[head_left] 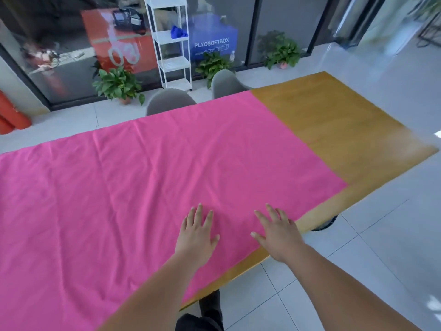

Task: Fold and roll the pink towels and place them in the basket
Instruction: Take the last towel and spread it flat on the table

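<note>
— What am I working on?
— You have a wooden table [334, 130] in front of you, its top a warm orange-brown.
— And what lies on it?
— One pink towel [143, 187], spread flat. It covers most of the top: its far edge runs along the table's far edge, and on your left it goes out of view. Faint creases cross it.
— Any bare wood?
— Yes. The right end of your table is uncovered, and a narrow strip of wood shows along the near edge, on your side.
</note>
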### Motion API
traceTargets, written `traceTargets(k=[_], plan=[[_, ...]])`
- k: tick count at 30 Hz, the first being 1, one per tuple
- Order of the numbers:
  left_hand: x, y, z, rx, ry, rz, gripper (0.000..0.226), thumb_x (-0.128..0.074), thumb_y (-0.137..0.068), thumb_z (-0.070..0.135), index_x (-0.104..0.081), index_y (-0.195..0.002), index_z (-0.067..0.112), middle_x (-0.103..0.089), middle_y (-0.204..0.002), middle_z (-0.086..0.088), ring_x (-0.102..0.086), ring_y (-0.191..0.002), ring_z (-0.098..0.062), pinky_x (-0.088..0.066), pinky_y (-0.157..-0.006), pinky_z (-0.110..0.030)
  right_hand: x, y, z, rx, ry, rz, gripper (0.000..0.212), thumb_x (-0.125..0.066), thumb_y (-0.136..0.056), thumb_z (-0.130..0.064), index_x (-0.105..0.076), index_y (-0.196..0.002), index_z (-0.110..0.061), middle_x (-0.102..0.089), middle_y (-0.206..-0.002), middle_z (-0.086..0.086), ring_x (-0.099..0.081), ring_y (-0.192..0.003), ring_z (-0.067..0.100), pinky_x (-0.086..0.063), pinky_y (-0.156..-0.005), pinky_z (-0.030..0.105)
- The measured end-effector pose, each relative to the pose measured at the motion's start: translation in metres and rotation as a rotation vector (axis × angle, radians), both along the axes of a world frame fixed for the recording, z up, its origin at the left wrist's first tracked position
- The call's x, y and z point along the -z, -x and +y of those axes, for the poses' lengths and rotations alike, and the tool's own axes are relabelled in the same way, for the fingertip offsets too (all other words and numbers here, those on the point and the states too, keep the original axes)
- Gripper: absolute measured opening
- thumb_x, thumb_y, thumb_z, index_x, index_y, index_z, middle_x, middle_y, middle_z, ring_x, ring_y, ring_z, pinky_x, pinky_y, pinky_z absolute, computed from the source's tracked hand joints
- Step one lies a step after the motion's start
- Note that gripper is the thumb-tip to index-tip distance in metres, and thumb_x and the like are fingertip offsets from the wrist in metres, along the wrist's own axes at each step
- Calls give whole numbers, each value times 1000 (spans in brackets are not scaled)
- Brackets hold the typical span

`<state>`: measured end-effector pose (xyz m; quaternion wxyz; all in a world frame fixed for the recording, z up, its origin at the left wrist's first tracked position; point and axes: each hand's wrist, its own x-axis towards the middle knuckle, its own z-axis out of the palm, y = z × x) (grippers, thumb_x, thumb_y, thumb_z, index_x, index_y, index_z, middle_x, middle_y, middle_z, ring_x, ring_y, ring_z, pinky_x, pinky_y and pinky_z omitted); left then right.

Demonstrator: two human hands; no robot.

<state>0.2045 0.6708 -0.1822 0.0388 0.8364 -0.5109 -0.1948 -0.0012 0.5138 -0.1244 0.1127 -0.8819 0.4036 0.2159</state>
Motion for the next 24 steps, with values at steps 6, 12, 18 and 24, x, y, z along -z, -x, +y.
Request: traceTargets(k=[6,12,18,24], plan=[[1,15,-82,94,-10,16,78,-38,-109,56,4,-169,27,20,-174,-8,15,-162,-32,0,-132,-47,0,14,-75,68,-6,-4,78,-34,-103,-70,-6,-167,-37,4,-176,2,-7,-160,35,-28,-125,56],[-2,37,-133,99,-26,-10,79,-38,-109,55,5,-168,26,21,-174,-8,18,-161,-32,1,-132,-48,3,34,-141,62,-49,-27,77,-38,-104,-67,-4,-167,-38,7,-176,0,-5,-161,35,-30,-124,57],[-2,73,-183,2,-47,-55,82,-39,-108,57,8,-168,28,20,-174,-8,18,-161,-32,-4,-132,-50,9,48,-232,-64,-30,-62,76,-44,-107,-56,-3,-168,-36,8,-176,3,-4,-161,35,-32,-124,55],[-3,155,-235,-166,-93,-52,84,-44,-106,57,6,-168,32,21,-174,-5,16,-161,-32,-6,-132,-51,17,80,-322,-335,-41,-17,80,-52,-107,-41,1,-167,-37,16,-175,1,2,-162,34,-27,-126,55]])
